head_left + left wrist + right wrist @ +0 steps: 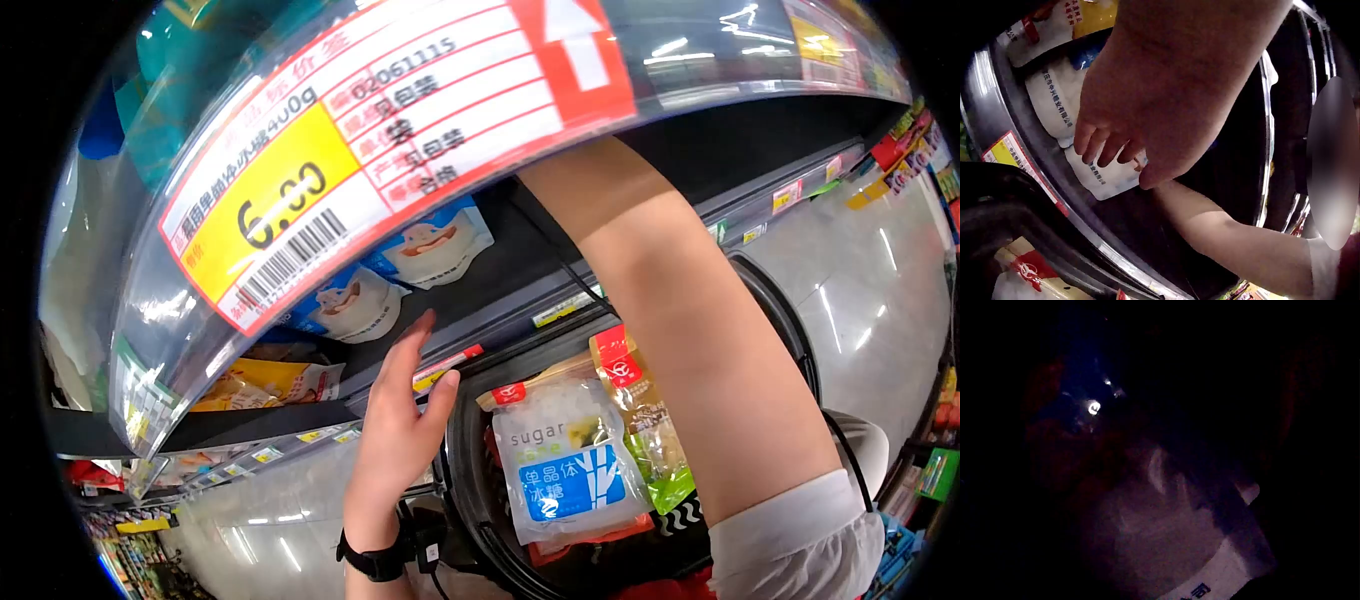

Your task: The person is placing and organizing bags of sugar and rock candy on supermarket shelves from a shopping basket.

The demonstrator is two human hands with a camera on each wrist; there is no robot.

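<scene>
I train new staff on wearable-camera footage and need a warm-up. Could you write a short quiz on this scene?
1. Where does the right arm reach?
A. Down to the floor
B. Beneath the price sign, into the shelf with the blue-and-white pouches
C. Into the bag with the blue label
2. True or false: the left grip is open, its thumb spread away.
3. Fill in: the bag with the blue label carries the English word "____".

Key:
1. B
2. True
3. sugar
</scene>
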